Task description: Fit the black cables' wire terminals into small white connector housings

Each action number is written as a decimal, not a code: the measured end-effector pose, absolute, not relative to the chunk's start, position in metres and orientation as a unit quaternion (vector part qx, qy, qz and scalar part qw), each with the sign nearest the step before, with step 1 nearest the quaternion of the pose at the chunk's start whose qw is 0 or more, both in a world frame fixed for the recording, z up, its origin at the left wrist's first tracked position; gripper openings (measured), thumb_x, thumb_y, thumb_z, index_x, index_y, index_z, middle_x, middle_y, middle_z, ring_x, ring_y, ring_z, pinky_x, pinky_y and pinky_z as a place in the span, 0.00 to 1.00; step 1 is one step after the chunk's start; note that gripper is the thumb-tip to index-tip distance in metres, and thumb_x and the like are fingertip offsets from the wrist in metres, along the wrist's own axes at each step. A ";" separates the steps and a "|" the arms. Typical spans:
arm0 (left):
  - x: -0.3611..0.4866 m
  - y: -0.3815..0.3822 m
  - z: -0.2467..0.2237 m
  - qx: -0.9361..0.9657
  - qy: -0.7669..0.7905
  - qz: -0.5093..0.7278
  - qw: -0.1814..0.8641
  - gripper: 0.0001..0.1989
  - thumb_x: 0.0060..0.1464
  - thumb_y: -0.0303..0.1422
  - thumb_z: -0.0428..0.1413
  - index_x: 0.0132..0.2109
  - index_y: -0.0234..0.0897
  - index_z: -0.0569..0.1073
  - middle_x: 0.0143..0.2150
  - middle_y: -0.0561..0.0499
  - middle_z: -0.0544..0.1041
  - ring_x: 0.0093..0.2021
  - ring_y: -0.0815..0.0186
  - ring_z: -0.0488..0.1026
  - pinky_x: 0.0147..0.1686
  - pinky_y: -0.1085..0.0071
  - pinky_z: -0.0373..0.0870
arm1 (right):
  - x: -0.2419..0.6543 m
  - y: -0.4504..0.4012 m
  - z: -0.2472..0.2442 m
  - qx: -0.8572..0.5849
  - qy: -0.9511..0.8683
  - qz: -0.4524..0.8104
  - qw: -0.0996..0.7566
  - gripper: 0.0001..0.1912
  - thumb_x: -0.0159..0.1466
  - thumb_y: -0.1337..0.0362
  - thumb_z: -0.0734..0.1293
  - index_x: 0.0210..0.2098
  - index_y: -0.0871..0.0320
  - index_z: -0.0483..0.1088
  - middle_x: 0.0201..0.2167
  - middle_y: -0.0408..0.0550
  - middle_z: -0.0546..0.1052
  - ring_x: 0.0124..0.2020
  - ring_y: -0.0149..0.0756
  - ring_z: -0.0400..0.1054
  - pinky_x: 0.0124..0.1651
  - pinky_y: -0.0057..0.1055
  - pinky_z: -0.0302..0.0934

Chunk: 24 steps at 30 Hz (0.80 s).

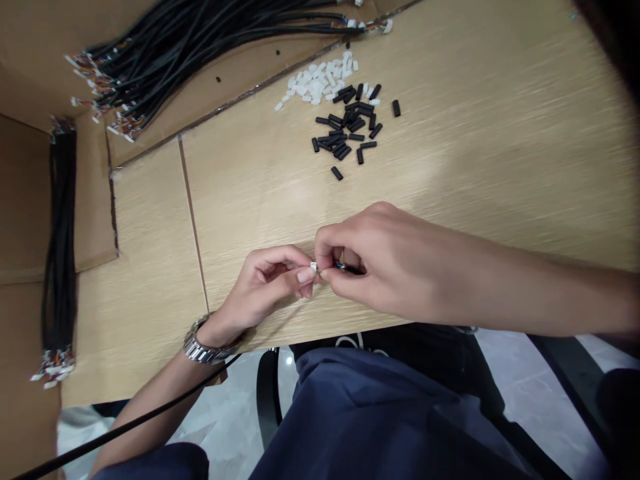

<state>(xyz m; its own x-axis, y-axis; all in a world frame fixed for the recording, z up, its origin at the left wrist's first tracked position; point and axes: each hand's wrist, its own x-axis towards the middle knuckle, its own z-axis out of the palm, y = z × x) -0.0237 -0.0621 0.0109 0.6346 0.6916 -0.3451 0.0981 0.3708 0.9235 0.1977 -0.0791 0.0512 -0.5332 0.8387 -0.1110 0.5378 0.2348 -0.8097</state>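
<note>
Pinching a small white connector point(313, 266) between thumb and forefinger, the left hand point(270, 277) seems to keep it steady just above the near edge of the table point(475, 160); the right hand point(393, 260) has its thumb and forefinger drawn tight right beside it, seemingly on thin wires point(341, 265), perhaps for fine control; the white pieces point(320, 81) and black tubes point(354, 123) lie loose in adjoining piles beyond the hands, probably for easy reach, while black cables point(190, 50) rest on cardboard point(30, 47), likely to keep them apart; the right fingers hide where wires and connector meet, the palm covers most of a dark cable end, and the top edge cuts off part of the larger bundle.
</note>
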 end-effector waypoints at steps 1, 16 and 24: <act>-0.024 -0.062 0.011 0.520 0.379 0.202 0.738 0.04 0.58 0.31 0.62 0.35 0.38 0.80 0.25 0.55 0.77 0.25 0.76 0.72 0.28 0.83 0.69 | 0.197 -0.078 0.052 -0.453 -0.765 0.426 0.167 0.07 0.64 0.69 0.63 0.31 0.59 0.71 0.19 0.40 0.66 0.20 0.28 0.56 0.26 0.28 0.48; -0.021 -0.064 0.015 0.560 0.385 0.195 0.707 0.03 0.58 0.29 0.61 0.36 0.37 0.80 0.27 0.53 0.77 0.27 0.72 0.71 0.29 0.79 0.69 | 0.204 -0.078 0.033 -0.440 -0.733 0.453 0.252 0.07 0.61 0.66 0.68 0.26 0.57 0.73 0.21 0.41 0.70 0.21 0.28 0.59 0.24 0.28 0.47; -0.022 -0.056 0.010 0.411 0.365 0.231 0.803 0.05 0.57 0.33 0.63 0.34 0.37 0.80 0.22 0.54 0.72 0.24 0.74 0.67 0.28 0.80 0.66 | 0.195 -0.076 0.036 -0.439 -0.722 0.439 0.306 0.05 0.64 0.70 0.66 0.32 0.58 0.72 0.24 0.38 0.72 0.26 0.26 0.64 0.30 0.26 0.52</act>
<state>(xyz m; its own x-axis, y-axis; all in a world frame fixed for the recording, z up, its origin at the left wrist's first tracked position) -0.0220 -0.0565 0.0100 0.6266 0.6707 -0.3969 -0.0701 0.5557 0.8284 0.1954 -0.0756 0.0360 -0.4270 0.9024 0.0569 0.3642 0.2293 -0.9027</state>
